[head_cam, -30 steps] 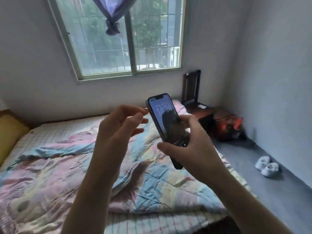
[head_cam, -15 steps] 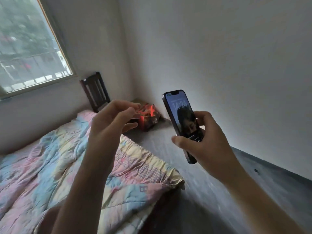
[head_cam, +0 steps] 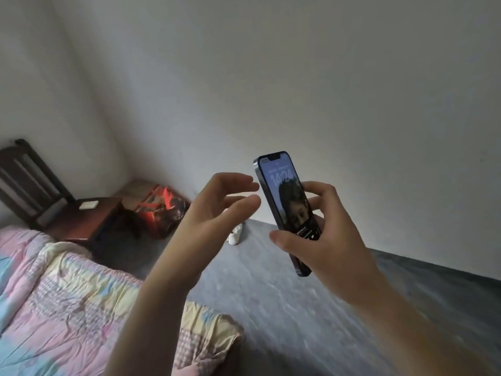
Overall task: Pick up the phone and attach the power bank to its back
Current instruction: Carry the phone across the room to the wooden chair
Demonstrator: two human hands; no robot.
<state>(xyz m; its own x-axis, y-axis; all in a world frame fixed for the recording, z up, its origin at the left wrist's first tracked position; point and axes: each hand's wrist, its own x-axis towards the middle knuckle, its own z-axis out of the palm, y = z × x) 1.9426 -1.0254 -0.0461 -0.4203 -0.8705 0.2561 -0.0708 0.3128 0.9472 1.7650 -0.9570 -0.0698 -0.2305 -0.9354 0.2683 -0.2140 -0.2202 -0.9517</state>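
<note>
A dark phone (head_cam: 282,191) with its lock screen lit stands upright in the air, gripped around its lower half by my right hand (head_cam: 322,240). My left hand (head_cam: 214,213) floats just left of the phone, fingers curved and apart, holding nothing and not touching it. A small white flat block (head_cam: 88,205), possibly the power bank, lies on the seat of a dark wooden chair (head_cam: 81,221) at the far left, well away from both hands.
A bed with a pastel patchwork quilt (head_cam: 67,302) fills the lower left. A red and black bag (head_cam: 162,210) sits in the room corner behind the chair. White slippers (head_cam: 235,234) lie on the grey floor (head_cam: 298,308). Plain walls rise behind.
My view has swung right, away from the window toward the corner and chair. Both hands stay raised; my left hand has closed in on the phone's left edge.
</note>
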